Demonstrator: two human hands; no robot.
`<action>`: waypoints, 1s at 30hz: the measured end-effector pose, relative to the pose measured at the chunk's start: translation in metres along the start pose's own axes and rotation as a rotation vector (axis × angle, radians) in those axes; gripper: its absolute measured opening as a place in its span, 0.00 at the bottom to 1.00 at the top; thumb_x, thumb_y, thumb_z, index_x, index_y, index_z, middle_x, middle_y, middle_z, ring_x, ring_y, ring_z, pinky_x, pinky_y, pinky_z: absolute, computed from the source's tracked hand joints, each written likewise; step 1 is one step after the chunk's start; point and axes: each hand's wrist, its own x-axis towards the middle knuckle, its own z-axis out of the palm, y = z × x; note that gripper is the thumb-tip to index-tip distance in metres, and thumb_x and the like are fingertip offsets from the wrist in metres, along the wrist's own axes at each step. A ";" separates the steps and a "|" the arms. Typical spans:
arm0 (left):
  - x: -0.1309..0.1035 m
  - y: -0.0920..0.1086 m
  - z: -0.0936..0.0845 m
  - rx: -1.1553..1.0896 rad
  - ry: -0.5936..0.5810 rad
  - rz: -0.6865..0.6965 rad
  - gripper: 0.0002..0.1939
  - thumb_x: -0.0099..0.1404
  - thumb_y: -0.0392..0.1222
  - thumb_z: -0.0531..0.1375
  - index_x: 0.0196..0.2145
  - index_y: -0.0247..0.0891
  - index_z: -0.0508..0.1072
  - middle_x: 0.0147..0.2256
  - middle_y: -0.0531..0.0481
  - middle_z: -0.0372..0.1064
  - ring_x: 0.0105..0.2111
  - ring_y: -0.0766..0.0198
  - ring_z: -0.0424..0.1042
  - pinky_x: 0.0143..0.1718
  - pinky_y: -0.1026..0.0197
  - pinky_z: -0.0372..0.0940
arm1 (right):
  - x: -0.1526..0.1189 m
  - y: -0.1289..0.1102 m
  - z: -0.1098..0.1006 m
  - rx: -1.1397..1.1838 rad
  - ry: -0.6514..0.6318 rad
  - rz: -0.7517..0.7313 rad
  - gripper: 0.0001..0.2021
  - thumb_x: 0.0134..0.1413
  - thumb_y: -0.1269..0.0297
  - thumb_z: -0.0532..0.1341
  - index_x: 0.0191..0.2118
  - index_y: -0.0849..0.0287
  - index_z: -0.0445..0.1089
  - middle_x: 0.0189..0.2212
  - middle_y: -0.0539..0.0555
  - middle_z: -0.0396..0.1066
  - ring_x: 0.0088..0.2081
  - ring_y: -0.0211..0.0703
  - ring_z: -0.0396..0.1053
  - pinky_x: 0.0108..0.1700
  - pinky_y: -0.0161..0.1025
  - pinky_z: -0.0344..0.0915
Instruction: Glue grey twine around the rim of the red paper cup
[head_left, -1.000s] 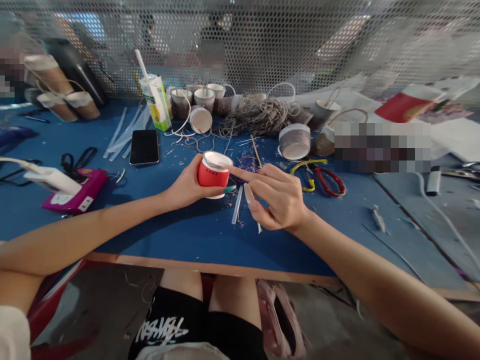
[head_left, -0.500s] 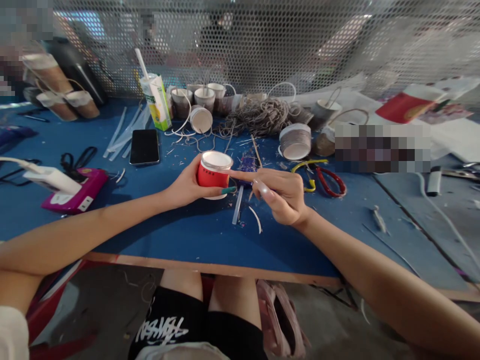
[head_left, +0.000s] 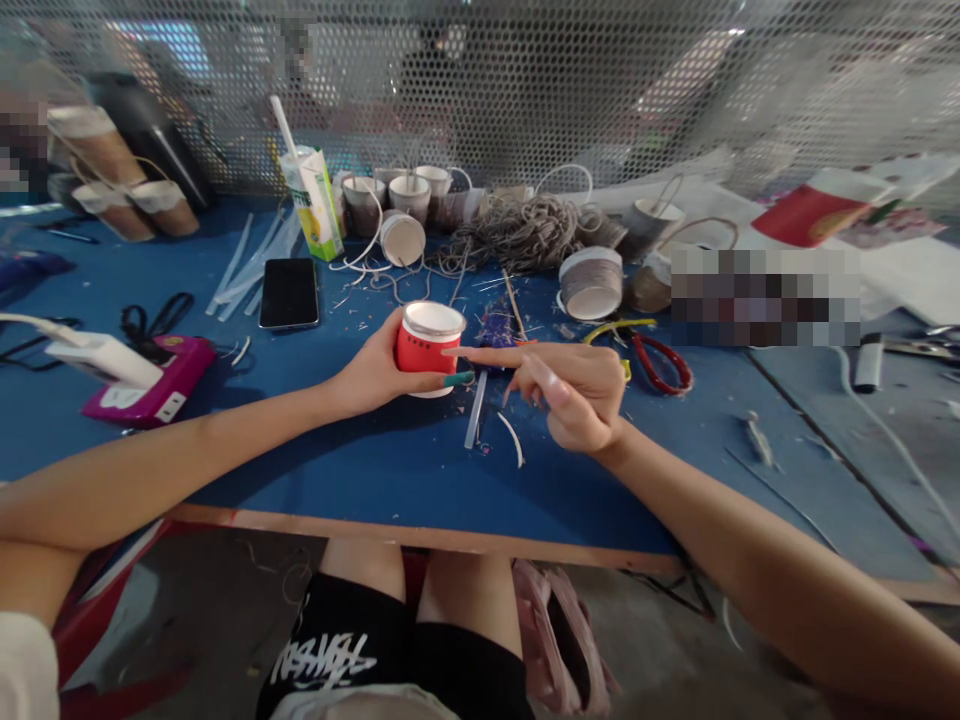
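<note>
A small white cup with a red band [head_left: 424,352] stands upright above the blue table, its open rim facing up. My left hand [head_left: 379,368] is wrapped round its left side, thumb with a green nail across the front. From the right, my right hand [head_left: 574,388] points its stretched index finger at the red band, the fingertip at or very near its surface. The other fingers of that hand are curled, and nothing shows in them. Just right of the cup lie a clear glue stick [head_left: 475,410] and a curved white strip [head_left: 511,440].
Behind are a phone [head_left: 289,293], a drink carton [head_left: 313,205], a heap of grey cord [head_left: 532,230] and several cord-wrapped cups. Red-handled pliers [head_left: 661,364] lie to the right, a purple power strip [head_left: 161,385] to the left. The table's front edge [head_left: 420,541] runs below.
My right hand has shifted slightly right and its index finger has moved a little down and left across the red band. My left hand and the cup are almost unchanged.
</note>
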 end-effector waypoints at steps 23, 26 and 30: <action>-0.002 -0.005 0.000 0.236 0.110 0.080 0.38 0.44 0.59 0.75 0.45 0.40 0.64 0.44 0.46 0.71 0.43 0.54 0.72 0.49 0.46 0.69 | 0.005 -0.016 0.012 -0.201 -0.202 -0.016 0.13 0.63 0.59 0.52 0.30 0.60 0.66 0.52 0.66 0.77 0.15 0.28 0.54 0.18 0.34 0.53; -0.003 -0.005 0.000 0.233 0.113 0.090 0.37 0.45 0.58 0.75 0.45 0.40 0.65 0.43 0.47 0.71 0.43 0.55 0.72 0.48 0.47 0.70 | 0.004 -0.016 0.014 -0.221 -0.226 0.010 0.13 0.62 0.60 0.53 0.31 0.60 0.67 0.52 0.65 0.77 0.16 0.28 0.54 0.19 0.35 0.54; -0.003 -0.006 -0.001 0.242 0.107 0.090 0.35 0.46 0.57 0.75 0.44 0.41 0.65 0.43 0.48 0.71 0.43 0.56 0.72 0.49 0.47 0.69 | 0.003 -0.013 0.016 -0.241 -0.210 0.008 0.14 0.62 0.59 0.52 0.33 0.61 0.70 0.51 0.64 0.78 0.16 0.29 0.56 0.19 0.35 0.52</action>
